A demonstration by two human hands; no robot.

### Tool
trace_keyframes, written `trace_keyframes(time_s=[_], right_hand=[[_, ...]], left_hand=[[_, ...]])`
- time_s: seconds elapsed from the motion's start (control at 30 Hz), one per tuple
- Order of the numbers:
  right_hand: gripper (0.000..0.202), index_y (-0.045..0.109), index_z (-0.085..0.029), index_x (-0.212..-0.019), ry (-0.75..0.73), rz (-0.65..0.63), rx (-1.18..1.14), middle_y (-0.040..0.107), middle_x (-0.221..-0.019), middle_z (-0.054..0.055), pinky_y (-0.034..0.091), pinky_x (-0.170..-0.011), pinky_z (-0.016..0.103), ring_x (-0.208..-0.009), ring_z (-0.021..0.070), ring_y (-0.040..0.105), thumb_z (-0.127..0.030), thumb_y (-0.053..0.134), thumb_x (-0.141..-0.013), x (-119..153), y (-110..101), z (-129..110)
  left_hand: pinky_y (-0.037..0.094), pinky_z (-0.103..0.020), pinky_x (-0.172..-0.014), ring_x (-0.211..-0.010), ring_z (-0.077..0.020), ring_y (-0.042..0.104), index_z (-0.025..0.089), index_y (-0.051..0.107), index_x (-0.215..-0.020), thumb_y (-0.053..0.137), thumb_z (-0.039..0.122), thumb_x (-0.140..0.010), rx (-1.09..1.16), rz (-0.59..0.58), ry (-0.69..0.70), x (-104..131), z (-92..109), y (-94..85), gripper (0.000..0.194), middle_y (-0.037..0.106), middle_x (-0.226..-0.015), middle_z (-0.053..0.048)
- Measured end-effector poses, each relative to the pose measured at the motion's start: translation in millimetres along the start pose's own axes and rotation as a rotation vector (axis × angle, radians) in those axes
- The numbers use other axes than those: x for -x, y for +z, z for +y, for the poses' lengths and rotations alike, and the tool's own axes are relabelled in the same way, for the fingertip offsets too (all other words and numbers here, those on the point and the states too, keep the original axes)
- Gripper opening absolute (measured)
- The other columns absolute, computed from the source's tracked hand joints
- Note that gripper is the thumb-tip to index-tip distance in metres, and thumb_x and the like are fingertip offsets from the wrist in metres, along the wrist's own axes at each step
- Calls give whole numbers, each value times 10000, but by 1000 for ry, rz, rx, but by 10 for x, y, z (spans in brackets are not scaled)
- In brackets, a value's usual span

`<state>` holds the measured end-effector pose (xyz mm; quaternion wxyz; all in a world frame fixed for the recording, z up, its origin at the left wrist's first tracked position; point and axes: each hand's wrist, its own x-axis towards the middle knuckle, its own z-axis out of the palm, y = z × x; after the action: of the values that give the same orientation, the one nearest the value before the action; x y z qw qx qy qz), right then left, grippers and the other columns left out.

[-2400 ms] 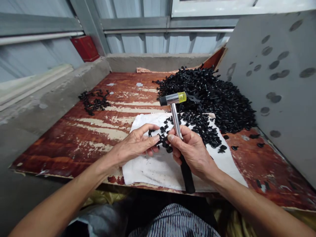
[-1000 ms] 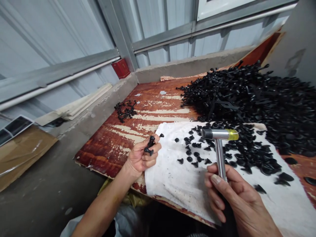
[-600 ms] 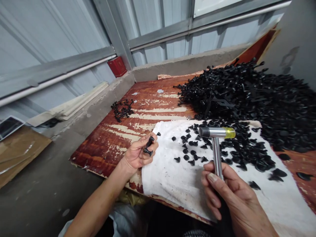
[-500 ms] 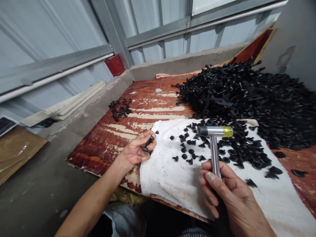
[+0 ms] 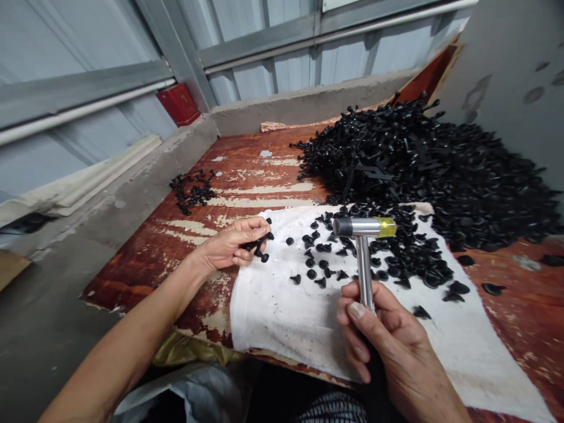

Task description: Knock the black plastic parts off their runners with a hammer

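Note:
My left hand is closed on a small black branched part with knobbed ends, held above the left edge of a white cloth. My fingers hide some of that part. In my right hand is a mallet, gripped by its handle with the head up. One face of the head is black, the other yellow. Beyond the mallet, many loose black mushroom-shaped pieces lie scattered on the cloth, thickest toward the right.
A big heap of black parts covers the back right of the worn red-brown tabletop. A smaller cluster of black branched parts lies at the left. A red box sits on the concrete ledge by the metal wall.
The whole view has shifted, so the scene sits further left. My left hand has turned the branched part and its fingers cover more of it. My right hand still holds the mallet upright.

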<state>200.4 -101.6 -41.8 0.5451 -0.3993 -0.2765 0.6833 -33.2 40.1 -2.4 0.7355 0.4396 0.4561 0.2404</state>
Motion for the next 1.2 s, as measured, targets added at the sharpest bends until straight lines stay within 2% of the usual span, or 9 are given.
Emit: trace_keyframes(time_s=[0.1, 0.27, 0.47, 0.63, 0.83, 1.2], right_hand=[[297, 623, -215, -916, -15, -2, -14, 589, -689, -40, 389, -318, 126, -412, 28, 398, -424, 789, -788, -11, 5, 10], [288, 619, -215, -921, -14, 4, 1, 599, -699, -41, 409, -328, 126, -419, 27, 411, -416, 785, -797, -4, 10, 11], [290, 609, -216, -909, -32, 8, 26, 589, -695, -46, 390, -323, 124, -408, 25, 411, -417, 785, -793, -10, 14, 3], [277, 610, -219, -914, -37, 11, 44, 586, -696, -48, 388, -326, 127, -411, 28, 406, -410, 775, -800, -7, 20, -13], [247, 619, -214, -903, -32, 25, 49, 592, -688, -47, 398, -334, 130, -414, 31, 420, -385, 773, -811, 17, 27, -31], [234, 631, -215, -905, -33, 16, 40, 605, -686, -46, 409, -335, 122, -412, 27, 429, -369, 780, -811, 6, 23, -25]], left_hand=[[185, -62, -301, -310, 43, 247, 159, 530, -798, 928, 476, -532, -55, 30, -7, -52, 17, 46, 574, 588, -552, 35], [169, -64, -295, -312, 37, 246, 174, 517, -796, 898, 531, -557, -152, 58, -7, -144, 10, 88, 574, 544, -534, 54], [164, -67, -286, -309, 25, 235, 188, 507, -803, 880, 560, -569, -185, 35, 12, -213, -12, 111, 577, 501, -477, 73], [174, -70, -283, -304, 16, 239, 188, 506, -797, 855, 461, -670, -190, 46, 7, -244, -7, 147, 461, 488, -462, 72], [175, -73, -280, -285, 13, 242, 175, 506, -769, 710, 292, -850, -216, 110, -18, -261, 7, 186, 249, 503, -476, 49], [189, -77, -266, -265, 4, 259, 171, 511, -758, 643, 240, -903, -247, 123, -26, -261, 25, 222, 208, 482, -460, 59]])
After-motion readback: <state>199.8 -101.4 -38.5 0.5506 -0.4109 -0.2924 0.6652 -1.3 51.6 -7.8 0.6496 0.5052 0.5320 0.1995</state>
